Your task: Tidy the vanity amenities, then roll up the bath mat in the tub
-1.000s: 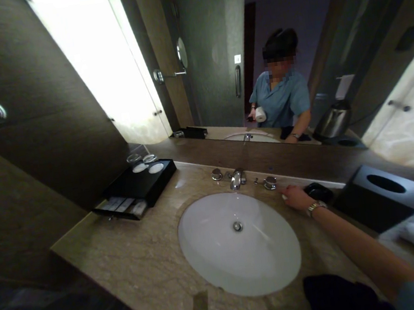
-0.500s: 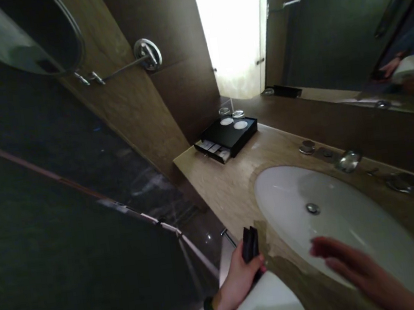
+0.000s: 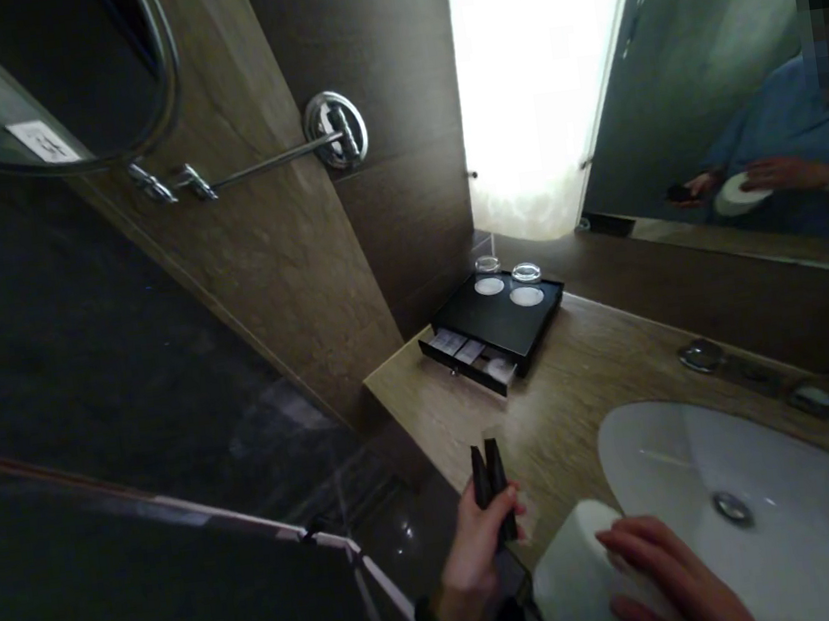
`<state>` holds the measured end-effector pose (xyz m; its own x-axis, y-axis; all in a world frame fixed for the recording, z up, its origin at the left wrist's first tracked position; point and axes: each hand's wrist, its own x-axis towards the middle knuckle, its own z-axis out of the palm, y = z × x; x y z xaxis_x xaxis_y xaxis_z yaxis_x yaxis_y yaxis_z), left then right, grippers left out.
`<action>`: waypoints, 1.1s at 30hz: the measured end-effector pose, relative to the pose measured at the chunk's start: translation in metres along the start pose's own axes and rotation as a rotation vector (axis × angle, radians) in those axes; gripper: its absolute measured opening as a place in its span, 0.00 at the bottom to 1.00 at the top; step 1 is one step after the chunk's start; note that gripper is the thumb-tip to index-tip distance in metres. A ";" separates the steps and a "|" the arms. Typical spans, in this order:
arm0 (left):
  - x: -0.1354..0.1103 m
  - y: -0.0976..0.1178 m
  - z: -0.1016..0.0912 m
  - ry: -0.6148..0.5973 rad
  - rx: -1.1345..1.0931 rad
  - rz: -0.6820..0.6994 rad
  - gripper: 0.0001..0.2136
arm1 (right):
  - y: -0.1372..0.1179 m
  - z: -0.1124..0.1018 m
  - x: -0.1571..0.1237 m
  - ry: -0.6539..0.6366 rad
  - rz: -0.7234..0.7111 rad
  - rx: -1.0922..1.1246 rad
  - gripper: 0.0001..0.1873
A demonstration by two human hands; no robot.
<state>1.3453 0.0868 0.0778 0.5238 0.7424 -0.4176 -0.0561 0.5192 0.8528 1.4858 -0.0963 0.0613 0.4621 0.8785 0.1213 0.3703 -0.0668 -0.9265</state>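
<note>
Head view: left hand [image 3: 475,555] closed on thin black piece [image 3: 489,478] at 6 o'clock; right hand [image 3: 666,577], fingers spread, rests on white paper roll [image 3: 573,583] at 5 o'clock. Roll likely light, crushable; grip its sides.

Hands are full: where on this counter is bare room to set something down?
Bare stone between the black tray and the sink, down to the front edge, where the left hand holds black pieces. Taps crowd the strip behind the sink.
</note>
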 end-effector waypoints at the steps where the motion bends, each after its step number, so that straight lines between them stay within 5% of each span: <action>1: 0.005 0.011 -0.005 0.010 -0.031 -0.002 0.21 | 0.000 0.001 0.015 0.028 -0.066 -0.116 0.21; 5: 0.010 0.040 -0.017 -0.026 -0.108 -0.052 0.18 | 0.017 0.011 0.058 0.059 -0.373 -0.453 0.19; 9: -0.002 0.048 -0.017 -0.077 -0.154 -0.040 0.19 | 0.024 0.011 0.066 0.061 -0.592 -0.606 0.18; 14: -0.010 0.054 -0.013 -0.086 -0.150 -0.019 0.25 | -0.017 0.021 0.066 0.093 -0.394 -0.325 0.15; 18: -0.001 0.064 -0.011 -0.115 -0.256 -0.149 0.28 | -0.050 0.064 0.084 0.084 -0.206 -0.059 0.17; 21: 0.021 0.072 -0.014 -0.139 -0.252 -0.163 0.29 | -0.048 0.098 0.104 0.087 -0.077 0.016 0.26; 27: 0.086 0.099 -0.047 -0.193 -0.230 -0.287 0.14 | -0.027 0.147 0.158 0.274 -0.134 -0.178 0.29; 33: 0.139 0.132 -0.075 -0.359 -0.359 -0.453 0.12 | -0.053 0.176 0.200 0.351 -0.141 -0.511 0.34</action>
<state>1.3470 0.2902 0.1087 0.8085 0.2644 -0.5258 -0.0112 0.9001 0.4355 1.4167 0.1664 0.0722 0.5851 0.6940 0.4196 0.7447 -0.2549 -0.6168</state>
